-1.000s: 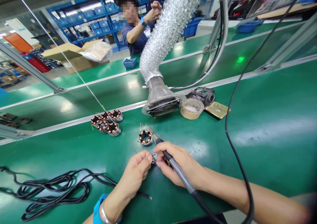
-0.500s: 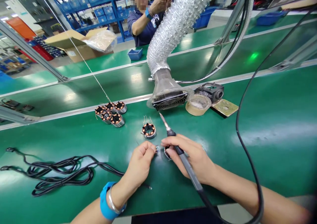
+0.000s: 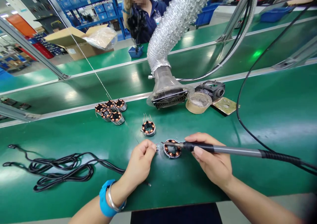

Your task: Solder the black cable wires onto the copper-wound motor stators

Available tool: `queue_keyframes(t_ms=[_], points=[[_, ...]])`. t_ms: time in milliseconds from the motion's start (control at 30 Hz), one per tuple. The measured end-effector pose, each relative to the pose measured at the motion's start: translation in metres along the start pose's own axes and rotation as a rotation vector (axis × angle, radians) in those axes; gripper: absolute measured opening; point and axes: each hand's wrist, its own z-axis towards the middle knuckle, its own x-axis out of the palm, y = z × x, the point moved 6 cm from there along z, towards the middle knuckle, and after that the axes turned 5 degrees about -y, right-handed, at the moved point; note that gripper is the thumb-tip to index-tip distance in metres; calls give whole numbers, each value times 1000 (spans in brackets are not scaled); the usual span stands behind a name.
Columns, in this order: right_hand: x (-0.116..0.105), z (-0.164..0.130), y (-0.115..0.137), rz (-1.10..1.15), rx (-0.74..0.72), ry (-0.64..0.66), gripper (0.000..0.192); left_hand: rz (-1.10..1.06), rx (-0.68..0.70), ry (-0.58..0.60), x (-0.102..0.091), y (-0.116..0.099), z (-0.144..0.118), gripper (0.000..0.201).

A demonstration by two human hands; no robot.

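The head camera looks down on a green surface [image 3: 272, 118] where a person's two bare hands work at a small wound motor coil. The right hand [image 3: 213, 163] grips a soldering iron [image 3: 223, 149] between thumb and fingers, pen-fashion, and the iron now lies almost level, its tip pointing left over the near coil [image 3: 172, 148]; half a second ago the iron stood steeply with its tip raised toward the fume hood, so it has swung down to the work. The left hand [image 3: 141, 161], with a blue wristband [image 3: 105, 199], has its fingertips pressed together, pinching something thin just left of the near coil, most likely solder wire or a coil lead; it is too fine to tell which. It has hardly moved. The near coil sits flat on the surface between the two hands, touching neither palm. Judging from this, the tip and the pinched wire are meeting at the coil's left edge, so a joint looks about to be made there. A second coil [image 3: 148, 128] stands a little beyond, with leads sticking up, and a cluster of four coils [image 3: 110, 110] lies farther left. Behind are a ribbed silver extraction hose [image 3: 173, 29] ending in a grilled fume hood [image 3: 169, 100], a tape roll [image 3: 198, 102], and a black cable bundle [image 3: 59, 168] at the left. A co-worker stands at the far bench.
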Motion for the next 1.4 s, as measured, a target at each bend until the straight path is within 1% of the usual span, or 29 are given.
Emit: queue_keyframes(t_ms=[133,367,633,767,933,1067,1133,1267,1400], points=[[4,3,0,72,12,26,18,8,8,0,0,1,1,40],[8,2,3,94,-2,72,17,44,20,-7,-1,-1,0,39],[9,1,8,67,-38,56,17,86,42,-16,-1,-5,0,38],[11,3,16,22,-111,74,17,94,60,-30,-2,-8,1,37],[16,3,36,-110,-265,141,22,104,61,-29,-2,-8,0,37],[21,0,51,-141,-374,171,28,101,74,-27,-2,-8,-2,38],[22,0,54,-133,-393,165,29,102,78,-24,-2,-8,-2,39],[19,2,53,-109,-381,128,29,117,58,-19,-2,-7,0,38],[17,2,53,-111,-376,114,28,126,69,-20,-2,-9,0,38]])
